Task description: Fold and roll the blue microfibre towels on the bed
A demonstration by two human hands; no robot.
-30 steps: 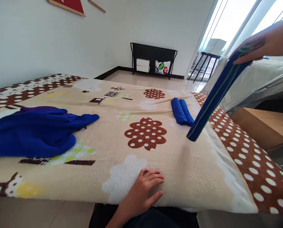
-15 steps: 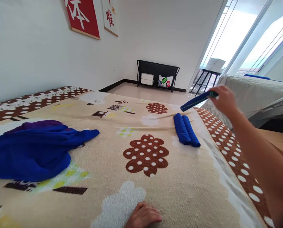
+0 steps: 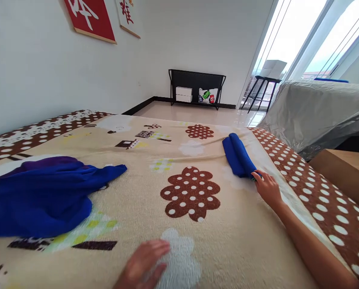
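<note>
My right hand (image 3: 268,186) pinches the near end of a rolled blue cloth (image 3: 242,154), which lies on top of or against other folded blue cloth (image 3: 231,157) at the right side of the patterned blanket (image 3: 245,237). My left hand (image 3: 146,263) is over the blanket at the bottom centre, fingers apart, holding nothing. At the left lies a loose, crumpled heap of blue cloth (image 3: 43,200) with a purple piece (image 3: 48,162) at its back.
Brown polka-dot trim (image 3: 324,200) edges the blanket at the right. Beyond it are a plastic-covered piece of furniture (image 3: 324,108) and a wooden surface (image 3: 351,168). A black rack (image 3: 196,82) and a black stool (image 3: 265,86) stand at the back.
My right hand has come down and towards me, laying the held blue roll by the other blue cloth. My left hand has moved left and forward, its fingers now spread. The view has shifted slightly.
</note>
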